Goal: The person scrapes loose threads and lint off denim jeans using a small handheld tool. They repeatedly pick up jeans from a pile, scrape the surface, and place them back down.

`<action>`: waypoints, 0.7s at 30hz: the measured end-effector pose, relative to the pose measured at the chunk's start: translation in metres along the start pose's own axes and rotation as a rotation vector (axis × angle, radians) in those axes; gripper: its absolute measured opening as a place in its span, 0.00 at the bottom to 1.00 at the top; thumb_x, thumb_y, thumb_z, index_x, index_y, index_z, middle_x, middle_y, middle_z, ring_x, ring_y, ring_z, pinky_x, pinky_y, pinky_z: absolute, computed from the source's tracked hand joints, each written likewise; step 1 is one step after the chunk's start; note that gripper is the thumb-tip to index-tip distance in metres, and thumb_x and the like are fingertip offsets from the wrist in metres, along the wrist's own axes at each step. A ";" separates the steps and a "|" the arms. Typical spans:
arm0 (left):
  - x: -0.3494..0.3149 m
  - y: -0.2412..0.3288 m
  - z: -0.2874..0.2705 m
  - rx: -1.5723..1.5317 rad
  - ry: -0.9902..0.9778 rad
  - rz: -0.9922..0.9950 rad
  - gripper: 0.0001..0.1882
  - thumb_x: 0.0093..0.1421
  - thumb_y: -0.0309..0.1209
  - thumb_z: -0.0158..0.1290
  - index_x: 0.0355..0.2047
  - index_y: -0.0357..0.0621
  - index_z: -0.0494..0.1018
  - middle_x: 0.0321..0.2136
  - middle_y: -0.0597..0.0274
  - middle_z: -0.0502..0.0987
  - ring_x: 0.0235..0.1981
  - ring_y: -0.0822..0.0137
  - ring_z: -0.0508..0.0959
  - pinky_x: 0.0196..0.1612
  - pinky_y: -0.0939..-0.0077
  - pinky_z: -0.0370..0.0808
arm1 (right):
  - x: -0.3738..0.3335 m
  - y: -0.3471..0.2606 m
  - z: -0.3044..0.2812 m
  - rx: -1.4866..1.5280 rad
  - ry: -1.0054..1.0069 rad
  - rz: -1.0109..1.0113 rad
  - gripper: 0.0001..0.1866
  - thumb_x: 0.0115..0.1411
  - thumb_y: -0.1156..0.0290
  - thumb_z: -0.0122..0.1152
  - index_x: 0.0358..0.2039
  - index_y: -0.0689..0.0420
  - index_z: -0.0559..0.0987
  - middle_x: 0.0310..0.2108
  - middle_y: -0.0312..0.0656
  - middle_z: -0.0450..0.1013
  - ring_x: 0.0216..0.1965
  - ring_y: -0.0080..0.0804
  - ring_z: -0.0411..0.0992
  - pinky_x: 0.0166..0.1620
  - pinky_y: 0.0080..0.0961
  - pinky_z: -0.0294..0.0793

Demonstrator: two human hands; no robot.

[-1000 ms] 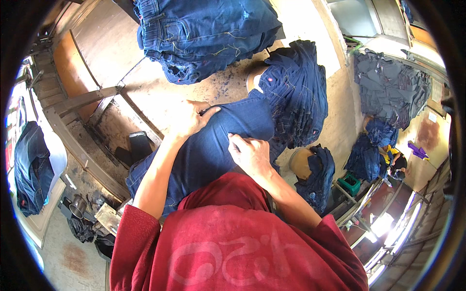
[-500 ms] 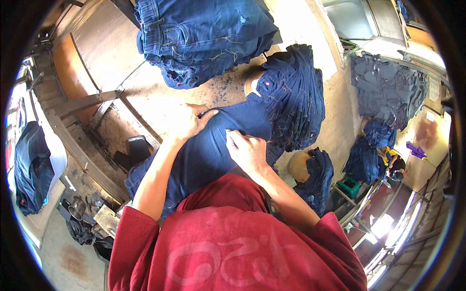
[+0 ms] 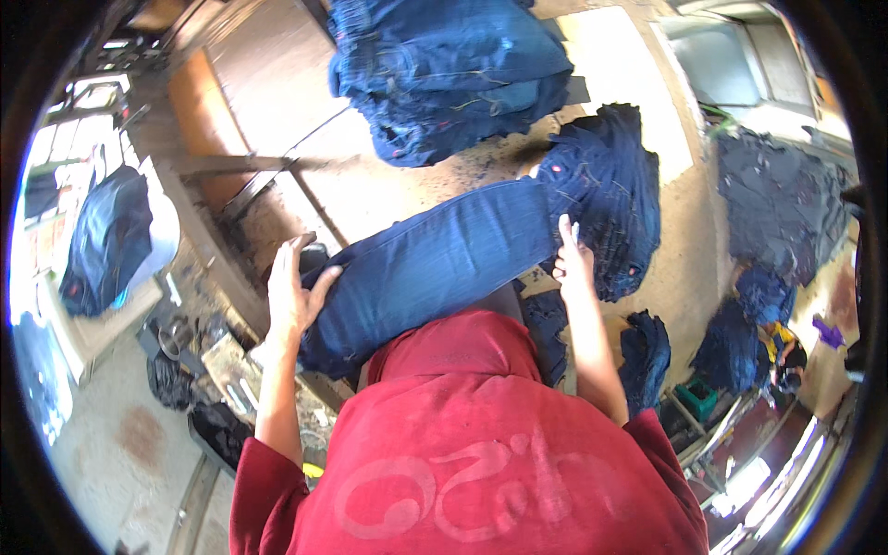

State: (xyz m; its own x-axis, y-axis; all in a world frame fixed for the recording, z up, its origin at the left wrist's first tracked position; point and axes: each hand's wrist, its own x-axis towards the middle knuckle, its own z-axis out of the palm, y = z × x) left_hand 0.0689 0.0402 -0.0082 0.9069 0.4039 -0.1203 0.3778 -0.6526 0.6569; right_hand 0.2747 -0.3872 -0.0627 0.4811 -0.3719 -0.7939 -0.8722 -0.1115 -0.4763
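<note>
Flanking denim (image 3: 430, 262) edges, left hand (image 3: 294, 298) and right hand (image 3: 575, 266) stand apart.

The left hand (image 3: 301, 291) has left the upper edge of the dark-blue jeans (image 3: 430, 259) for their left end, its thumb over the cloth. The right hand (image 3: 573, 262) has gone from the middle of the denim to the right end, so the hands are farther apart. The jeans now stretch out flatter, in a longer strip.
</note>
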 end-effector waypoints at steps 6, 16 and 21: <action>-0.051 -0.019 0.016 0.178 -0.014 0.220 0.25 0.54 0.37 0.75 0.51 0.47 0.83 0.58 0.52 0.79 0.60 0.47 0.78 0.63 0.53 0.76 | 0.078 0.020 0.009 0.118 -0.045 -0.134 0.22 0.62 0.60 0.82 0.25 0.45 0.72 0.16 0.23 0.58 0.11 0.20 0.56 0.15 0.24 0.51; -0.006 -0.014 0.045 0.042 -0.077 0.081 0.24 0.54 0.44 0.75 0.46 0.44 0.87 0.46 0.56 0.85 0.50 0.52 0.83 0.57 0.58 0.78 | 0.077 -0.018 0.005 -0.706 0.502 -0.769 0.25 0.75 0.50 0.62 0.57 0.61 0.74 0.45 0.57 0.83 0.43 0.52 0.83 0.48 0.45 0.79; 0.023 -0.029 0.047 0.022 -0.072 0.270 0.14 0.62 0.37 0.71 0.37 0.39 0.82 0.36 0.56 0.81 0.39 0.49 0.84 0.44 0.59 0.81 | -0.123 0.033 0.083 -0.636 -0.284 -1.240 0.10 0.71 0.72 0.65 0.51 0.55 0.81 0.36 0.46 0.85 0.33 0.39 0.85 0.38 0.35 0.83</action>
State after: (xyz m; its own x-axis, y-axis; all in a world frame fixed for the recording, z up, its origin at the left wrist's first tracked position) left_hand 0.0872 0.0379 -0.0652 0.9859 0.1672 0.0033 0.1240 -0.7445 0.6560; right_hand 0.1944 -0.2686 -0.0120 0.8856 0.4577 -0.0788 0.2667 -0.6402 -0.7204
